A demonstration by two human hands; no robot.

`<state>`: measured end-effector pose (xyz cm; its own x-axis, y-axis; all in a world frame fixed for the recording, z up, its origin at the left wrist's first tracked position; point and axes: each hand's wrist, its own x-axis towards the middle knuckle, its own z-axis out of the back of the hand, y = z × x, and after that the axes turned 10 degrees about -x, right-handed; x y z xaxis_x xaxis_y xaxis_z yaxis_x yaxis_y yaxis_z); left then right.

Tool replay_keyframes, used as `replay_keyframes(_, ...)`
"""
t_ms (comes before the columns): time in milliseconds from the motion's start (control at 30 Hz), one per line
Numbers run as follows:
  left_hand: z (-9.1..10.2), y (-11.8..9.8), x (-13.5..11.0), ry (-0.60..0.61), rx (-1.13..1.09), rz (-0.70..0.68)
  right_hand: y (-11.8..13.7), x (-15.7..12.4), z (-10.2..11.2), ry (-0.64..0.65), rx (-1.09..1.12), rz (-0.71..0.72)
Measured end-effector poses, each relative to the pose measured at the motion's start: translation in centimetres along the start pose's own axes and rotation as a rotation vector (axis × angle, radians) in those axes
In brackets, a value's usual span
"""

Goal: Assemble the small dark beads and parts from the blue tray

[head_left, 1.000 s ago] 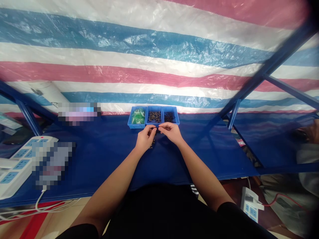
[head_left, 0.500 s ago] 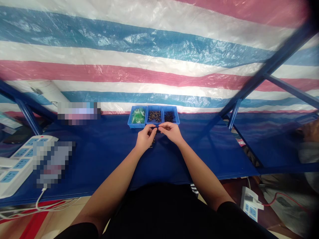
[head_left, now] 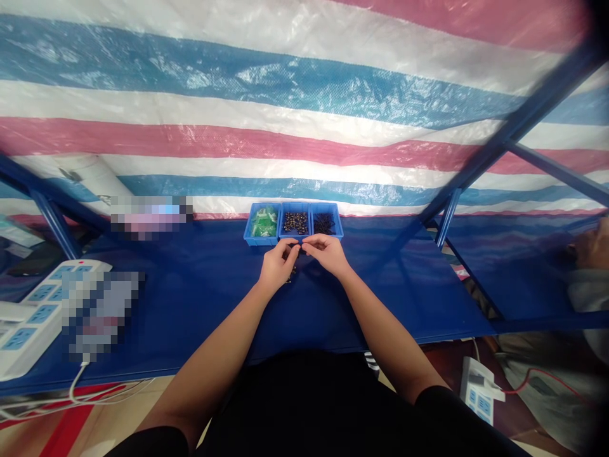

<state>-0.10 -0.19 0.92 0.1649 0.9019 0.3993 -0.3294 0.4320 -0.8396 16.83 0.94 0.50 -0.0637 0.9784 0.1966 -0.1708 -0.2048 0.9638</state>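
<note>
Dark blue covered tabletop (head_left: 404, 285): bare strip right of the right hand (head_left: 326, 254), wide sideways passage as far as the blue tubular metal frame (head_left: 448, 219). Second bare strip, left of the left hand (head_left: 277, 261), bounded by a flat pixelated object (head_left: 107, 317) and a long white power strip with blue socket panels (head_left: 42, 311). Obstacle ahead, close to both hands: three blue rectangular plastic bins (head_left: 280, 222), side by side, open from above. Rear barrier: red, white and blue striped plastic sheet (head_left: 285, 76). Between the fingertips: only a slight gap.
</note>
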Motion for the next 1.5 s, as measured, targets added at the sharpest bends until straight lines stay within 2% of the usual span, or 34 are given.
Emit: replay_keyframes(1500,0.01,0.15,0.04,0.004,0.028,0.013,0.16,-0.05,0.12,0.000,-0.032,0.008)
